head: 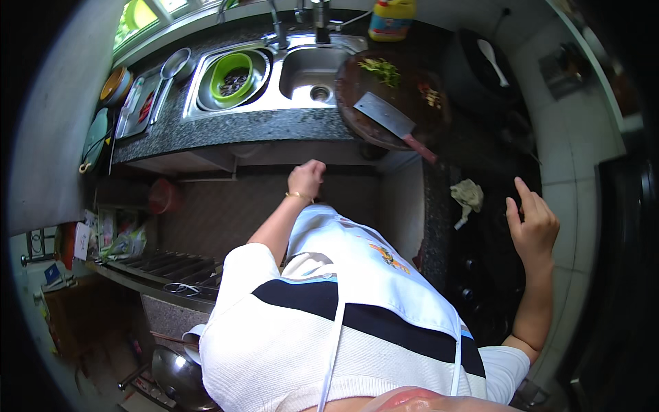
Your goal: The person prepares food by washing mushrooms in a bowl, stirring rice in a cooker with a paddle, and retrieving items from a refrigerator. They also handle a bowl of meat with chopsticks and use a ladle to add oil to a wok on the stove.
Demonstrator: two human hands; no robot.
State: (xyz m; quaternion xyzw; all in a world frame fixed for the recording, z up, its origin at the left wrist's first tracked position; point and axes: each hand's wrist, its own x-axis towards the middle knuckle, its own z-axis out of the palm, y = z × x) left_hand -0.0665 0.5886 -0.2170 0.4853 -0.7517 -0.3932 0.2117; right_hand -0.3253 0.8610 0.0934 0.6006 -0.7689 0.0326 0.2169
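My left hand (307, 177), a bracelet at its wrist, hangs with curled fingers in front of the apron (355, 247); nothing shows in it. Over the black stove area at the right, my right hand (535, 224) is raised with thumb and index finger apart, holding nothing. A crumpled pale cloth (468, 198) lies to its left, apart from it. Beyond, a round wooden chopping board (360, 123) bears a cleaver (386, 114) with a reddish handle jutting past the board's edge. Chopped green vegetable (381, 71) and small chopped pieces (430, 96) sit on the board.
The double sink (309, 67) holds a green basin (216, 67) inside a metal bowl. A metal tray (125, 123) and a ladle (163, 85) lie to its left. A yellow jug (392, 20) and a dark pot (466, 67) with a white rice paddle (493, 62) stand behind.
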